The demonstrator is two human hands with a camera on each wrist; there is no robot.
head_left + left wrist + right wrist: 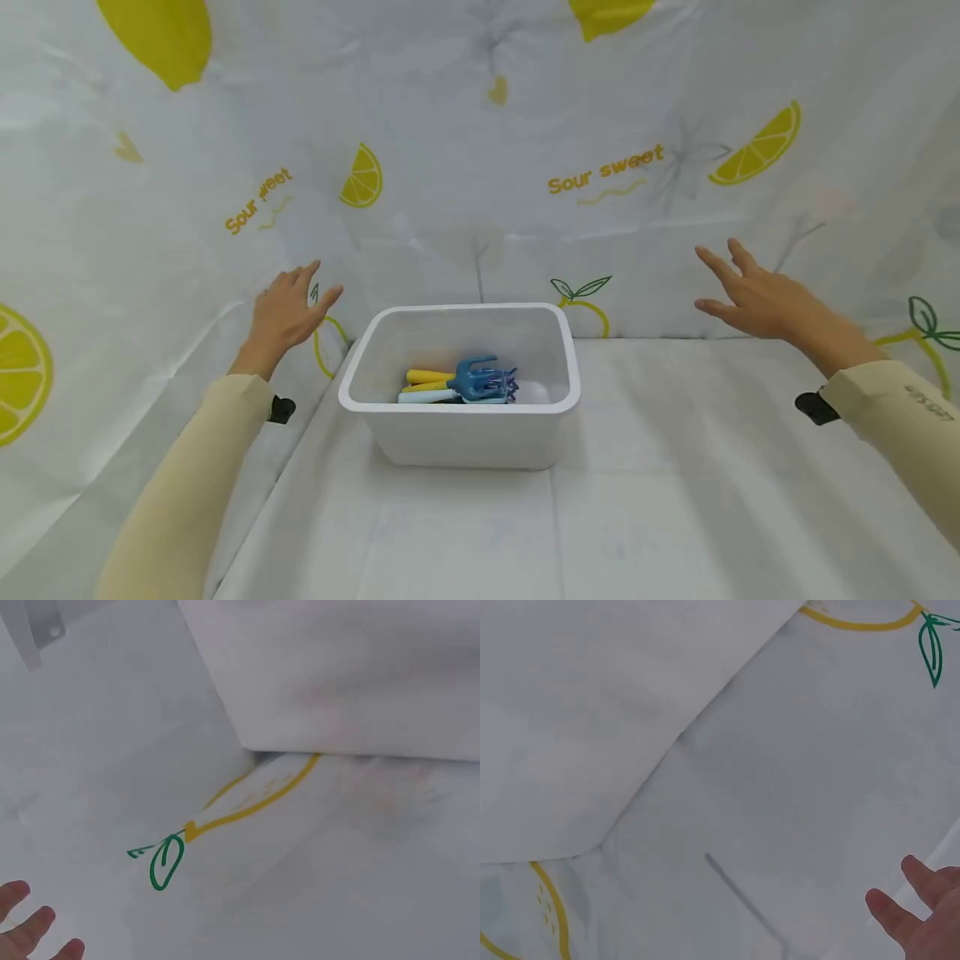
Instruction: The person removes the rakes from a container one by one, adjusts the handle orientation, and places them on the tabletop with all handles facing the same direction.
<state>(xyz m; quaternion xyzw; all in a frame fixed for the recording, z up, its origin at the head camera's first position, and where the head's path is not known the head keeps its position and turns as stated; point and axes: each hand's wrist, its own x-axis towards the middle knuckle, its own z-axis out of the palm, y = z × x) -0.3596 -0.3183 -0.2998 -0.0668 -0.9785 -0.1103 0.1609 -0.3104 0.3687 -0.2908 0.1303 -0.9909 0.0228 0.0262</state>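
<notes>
Both hands are raised and hold nothing. My left hand [283, 310] is up to the left of a white bin [465, 437], its fingers spread. On the far right my right hand [765, 292] reaches out with fingers extended, well apart from the bin. Inside the bin lie a blue fork-like tool head [480, 381], yellow handles [429, 377] and a pale blue handle [426, 397], piled together. Something clear and purple at the pile's right end is partly hidden. Only fingertips [34, 930] show in the left wrist view, and some fingers [892, 911] in the right wrist view.
The bin stands on a white-covered table [480, 533] near its back edge. Behind and to the left hangs a white sheet [450, 233] printed with lemons and lettering. A dark wrist device [281, 409] sits under the left cuff, and another [816, 408] under the right.
</notes>
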